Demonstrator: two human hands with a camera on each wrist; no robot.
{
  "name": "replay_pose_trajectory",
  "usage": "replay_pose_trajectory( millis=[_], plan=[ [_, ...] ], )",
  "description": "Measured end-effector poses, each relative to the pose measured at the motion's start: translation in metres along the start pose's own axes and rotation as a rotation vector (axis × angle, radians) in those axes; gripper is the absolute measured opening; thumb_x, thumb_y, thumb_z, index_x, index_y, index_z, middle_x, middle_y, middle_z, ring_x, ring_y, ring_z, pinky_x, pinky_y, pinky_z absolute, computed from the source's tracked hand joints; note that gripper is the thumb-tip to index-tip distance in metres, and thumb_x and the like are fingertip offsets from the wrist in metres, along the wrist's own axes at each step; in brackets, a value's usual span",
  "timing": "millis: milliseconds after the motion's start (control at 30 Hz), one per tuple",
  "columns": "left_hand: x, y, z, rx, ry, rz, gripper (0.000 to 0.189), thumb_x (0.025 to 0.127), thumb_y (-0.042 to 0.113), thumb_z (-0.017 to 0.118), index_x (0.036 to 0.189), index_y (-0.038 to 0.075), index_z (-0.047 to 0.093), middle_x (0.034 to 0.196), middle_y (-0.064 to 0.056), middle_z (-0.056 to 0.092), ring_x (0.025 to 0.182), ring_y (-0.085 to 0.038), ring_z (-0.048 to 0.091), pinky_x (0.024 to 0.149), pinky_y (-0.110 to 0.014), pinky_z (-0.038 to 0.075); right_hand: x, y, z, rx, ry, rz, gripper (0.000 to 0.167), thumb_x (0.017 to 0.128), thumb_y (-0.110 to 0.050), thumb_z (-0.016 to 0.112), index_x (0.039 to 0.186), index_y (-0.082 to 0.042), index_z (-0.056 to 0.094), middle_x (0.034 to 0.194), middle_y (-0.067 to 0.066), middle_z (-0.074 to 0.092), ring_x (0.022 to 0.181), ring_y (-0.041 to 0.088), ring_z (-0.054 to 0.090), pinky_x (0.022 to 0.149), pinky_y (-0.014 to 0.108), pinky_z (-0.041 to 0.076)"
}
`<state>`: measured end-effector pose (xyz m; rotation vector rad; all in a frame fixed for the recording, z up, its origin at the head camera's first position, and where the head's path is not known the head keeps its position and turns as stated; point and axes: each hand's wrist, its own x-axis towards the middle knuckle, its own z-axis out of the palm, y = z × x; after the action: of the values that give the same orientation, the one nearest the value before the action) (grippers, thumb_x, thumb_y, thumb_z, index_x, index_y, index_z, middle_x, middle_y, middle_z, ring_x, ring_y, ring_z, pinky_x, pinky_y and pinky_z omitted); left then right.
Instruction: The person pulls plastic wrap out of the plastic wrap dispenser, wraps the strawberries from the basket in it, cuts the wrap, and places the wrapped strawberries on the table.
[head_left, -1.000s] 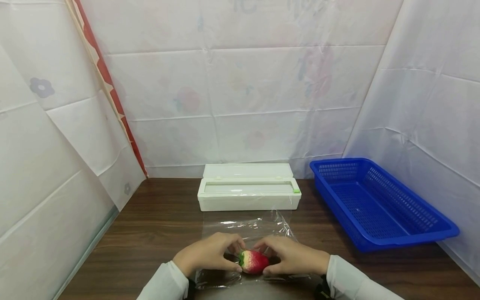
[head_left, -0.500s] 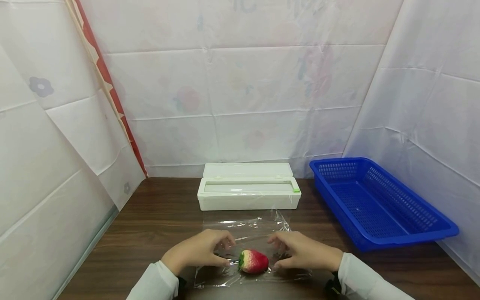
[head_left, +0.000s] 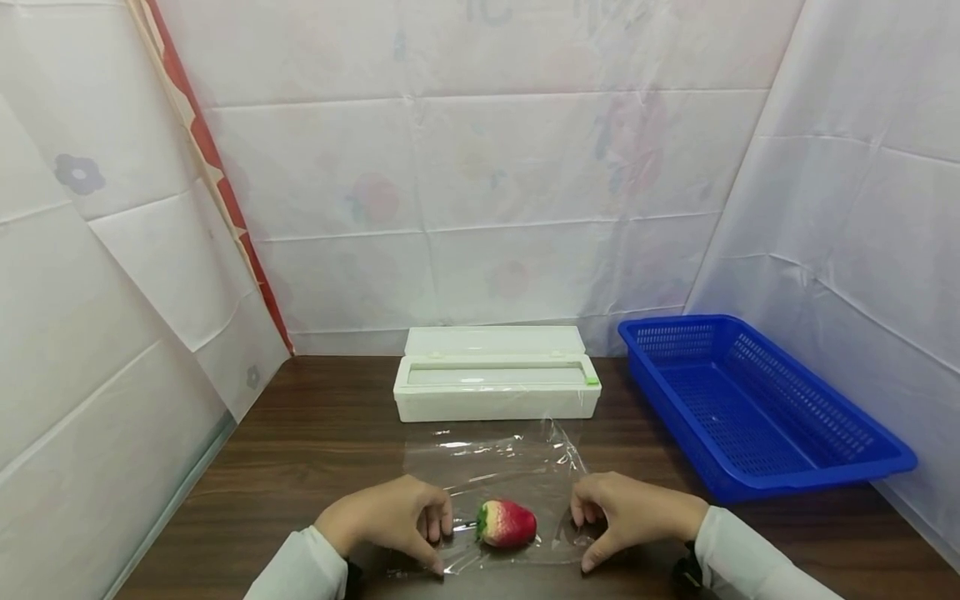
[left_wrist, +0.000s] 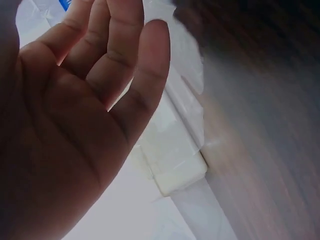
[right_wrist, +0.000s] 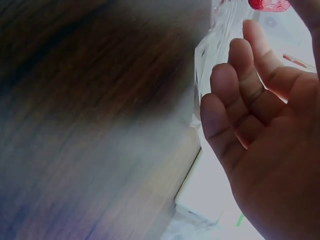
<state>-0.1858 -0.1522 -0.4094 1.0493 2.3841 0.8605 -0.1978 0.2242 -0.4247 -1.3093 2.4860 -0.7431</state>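
Observation:
A red strawberry (head_left: 507,523) with a pale, green-leaved end lies on a sheet of clear plastic wrap (head_left: 487,479) at the front of the table. My left hand (head_left: 393,518) is over the wrap's left edge, thumb apart from the bent fingers. On the other side, my right hand (head_left: 626,515) is at the wrap's right edge, its thumb tip low and apart from the fingers. Both wrist views show loosely bent fingers with nothing between them. The strawberry (right_wrist: 270,4) peeks in at the top of the right wrist view.
Behind the wrap stands a white plastic-wrap box (head_left: 497,404) with its lid raised and a small green piece at its right end. A blue perforated basket (head_left: 817,483) sits at the right. White patterned sheets (head_left: 480,208) enclose the dark wooden table (head_left: 300,450).
Both hands have let go of the strawberry and drawn apart, left hand leftward and right hand rightward, to the wrap's side edges. The strawberry has stayed in place.

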Motion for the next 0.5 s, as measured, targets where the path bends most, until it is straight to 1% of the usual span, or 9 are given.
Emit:
replay_pose_trajectory(
  millis=[100,233,333,500],
  plan=[
    [0.0004,-0.0003,0.0016,0.044,-0.017,0.008,0.035,0.069,0.029,0.094,0.087,0.022,0.065,0.077,0.014,0.059,0.070,0.001,0.056,0.064,-0.019,0.050,-0.0010,-0.0014,-0.0004,-0.009,-0.017,-0.009,0.041,0.073,-0.050,0.087,0.089,-0.025,0.059,0.081,-0.014,0.052,0.073,-0.001,0.050,0.061,0.016,0.045],
    [0.0017,-0.0006,0.0041,0.087,-0.032,0.005,0.035,0.068,0.028,0.095,0.086,0.023,0.065,0.078,0.015,0.057,0.071,0.001,0.054,0.064,-0.019,0.049,-0.0006,-0.0028,0.0002,-0.024,-0.041,-0.030,0.035,0.075,-0.045,0.087,0.087,-0.025,0.061,0.081,-0.016,0.052,0.075,-0.002,0.049,0.063,0.015,0.045],
    [0.0015,-0.0007,0.0052,0.086,-0.028,-0.002,0.030,0.070,0.024,0.093,0.083,0.023,0.067,0.077,0.016,0.057,0.070,0.002,0.054,0.064,-0.018,0.049,-0.0001,-0.0037,0.0007,-0.029,-0.048,-0.048,0.028,0.077,-0.038,0.087,0.085,-0.024,0.063,0.081,-0.017,0.054,0.074,-0.003,0.051,0.063,0.015,0.046],
    [-0.0007,-0.0008,0.0044,0.070,-0.021,0.021,0.019,0.076,0.018,0.089,0.079,0.021,0.070,0.077,0.017,0.058,0.071,0.002,0.055,0.064,-0.018,0.050,-0.0004,-0.0058,0.0005,-0.023,-0.060,-0.057,0.019,0.081,-0.031,0.084,0.083,-0.023,0.067,0.079,-0.019,0.055,0.070,-0.006,0.053,0.060,0.014,0.048]
  ],
)
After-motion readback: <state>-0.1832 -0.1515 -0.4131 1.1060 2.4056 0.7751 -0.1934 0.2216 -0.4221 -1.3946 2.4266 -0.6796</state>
